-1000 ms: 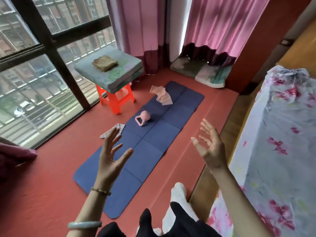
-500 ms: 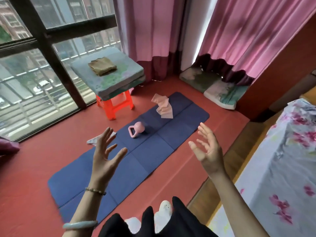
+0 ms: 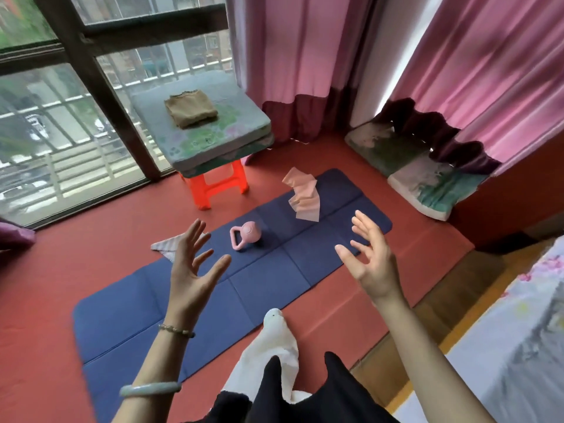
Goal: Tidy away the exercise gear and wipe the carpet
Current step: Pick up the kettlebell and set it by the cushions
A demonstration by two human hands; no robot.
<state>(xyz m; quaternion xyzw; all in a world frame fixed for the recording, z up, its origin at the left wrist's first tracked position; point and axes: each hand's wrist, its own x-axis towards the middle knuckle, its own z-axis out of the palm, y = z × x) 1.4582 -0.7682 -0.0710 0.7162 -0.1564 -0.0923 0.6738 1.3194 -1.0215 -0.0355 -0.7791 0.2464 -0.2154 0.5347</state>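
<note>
Pink kettlebell [image 3: 246,235] lies tipped on the blue mat [image 3: 265,288] just beyond my left hand [image 3: 192,270], its handle turned that way, my right hand [image 3: 370,264] farther off; both hover with fingers spread, holding nothing.

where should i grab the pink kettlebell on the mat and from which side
By the handle. The kettlebell lies on its side on the mat, with its loop pointing left and toward you and the round body behind it. Come from the near left, probably with the left hand, which is open and looks nearer, and hook your fingers through the loop. The smooth body would likely give a poorer grip.
</note>
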